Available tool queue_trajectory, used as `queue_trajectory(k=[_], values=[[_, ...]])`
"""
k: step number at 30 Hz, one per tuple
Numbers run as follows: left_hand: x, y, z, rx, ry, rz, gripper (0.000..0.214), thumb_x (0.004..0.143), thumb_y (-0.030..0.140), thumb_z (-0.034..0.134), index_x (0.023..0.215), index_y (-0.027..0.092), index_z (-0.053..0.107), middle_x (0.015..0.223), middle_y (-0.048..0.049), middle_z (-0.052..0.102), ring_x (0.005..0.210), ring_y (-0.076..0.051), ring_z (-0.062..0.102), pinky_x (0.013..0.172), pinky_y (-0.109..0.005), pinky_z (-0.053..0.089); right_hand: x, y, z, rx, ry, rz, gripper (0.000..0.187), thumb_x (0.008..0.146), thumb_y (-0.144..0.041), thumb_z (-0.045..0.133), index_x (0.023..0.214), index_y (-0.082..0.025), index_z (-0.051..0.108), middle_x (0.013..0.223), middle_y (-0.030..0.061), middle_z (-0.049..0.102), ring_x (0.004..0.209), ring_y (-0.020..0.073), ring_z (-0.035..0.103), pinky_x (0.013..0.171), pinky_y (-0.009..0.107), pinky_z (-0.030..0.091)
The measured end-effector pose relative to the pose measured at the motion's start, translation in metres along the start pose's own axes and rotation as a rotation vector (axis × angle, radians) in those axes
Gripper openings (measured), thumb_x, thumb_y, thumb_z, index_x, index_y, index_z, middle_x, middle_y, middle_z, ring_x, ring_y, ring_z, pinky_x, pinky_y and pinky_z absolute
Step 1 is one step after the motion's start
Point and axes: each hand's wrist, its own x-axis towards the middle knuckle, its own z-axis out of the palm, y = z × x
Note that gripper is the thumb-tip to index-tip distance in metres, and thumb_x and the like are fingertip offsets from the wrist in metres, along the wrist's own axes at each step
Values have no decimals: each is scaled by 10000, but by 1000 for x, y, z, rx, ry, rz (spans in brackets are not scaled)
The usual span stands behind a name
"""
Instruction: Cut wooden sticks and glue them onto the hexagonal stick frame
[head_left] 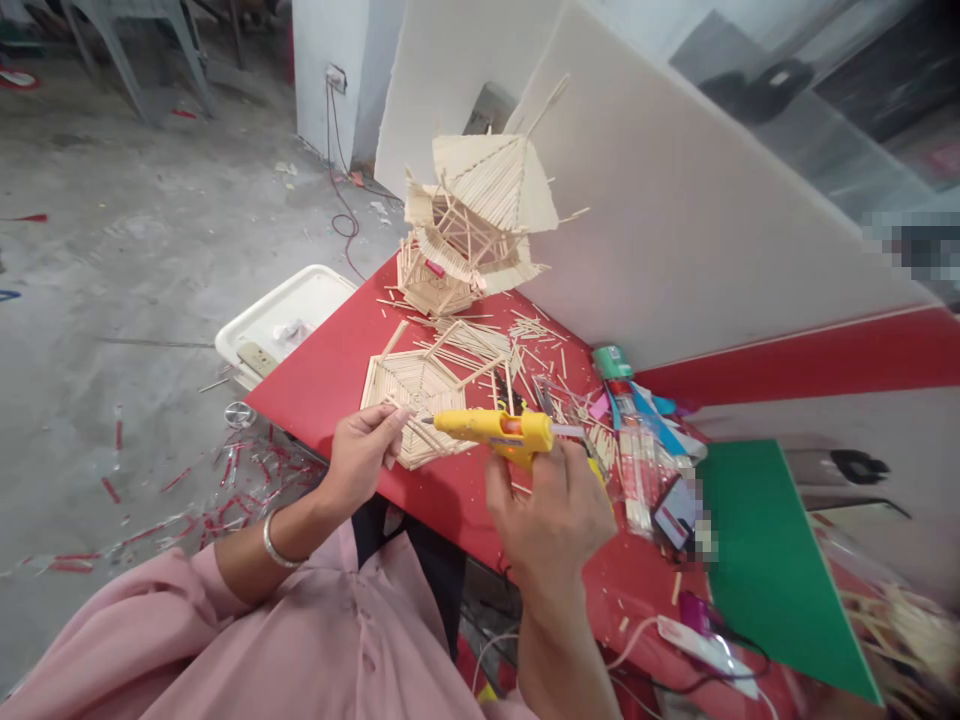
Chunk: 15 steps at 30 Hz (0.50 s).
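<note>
One stick (pixel 391 402) pinched in left hand (pixel 364 452); right hand (pixel 551 510) grips yellow glue gun (pixel 491 428); white tray (pixel 322 288) holds crumpled plastic (pixel 294 331)

No lettering is legible. A small dark marking on the side of the yellow glue gun (pixel 487 427), above the red desk (pixel 315 385), and any print on the green-topped can (pixel 612 362) by the desk's right edge remain unreadable.

Grey concrete floor (pixel 150 270) takes up the whole left side, pretty scuffed, with red and clear scraps (pixel 75 563) all over the lower left. Pale plastic chair (pixel 142 8) in the upper left corner. White pillar (pixel 322 35), top left of centre, has a socket (pixel 337 78) with a cord (pixel 331 130) hanging down. Red table (pixel 315 385) mid-frame.
</note>
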Motion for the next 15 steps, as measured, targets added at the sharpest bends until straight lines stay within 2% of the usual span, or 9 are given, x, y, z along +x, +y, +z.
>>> queue_trajectory(k=[8,15], values=[[3,2,0,-41,12,-6,368,659,469,821,627,146,648,426,50,476,363,-35,352,366,-178,257,-26,19,-19,-106,0,-7,197,800,-276,673,934,-171,575,825,71,656,680,184,600,635,286,470],[4,4,-1,-37,8,14,362,676,450,808,599,152,617,422,51,464,372,-36,356,370,-173,265,-31,18,-20,-111,3,-8,187,798,-268,667,924,-186,556,785,54,648,642,181,601,612,288,472]])
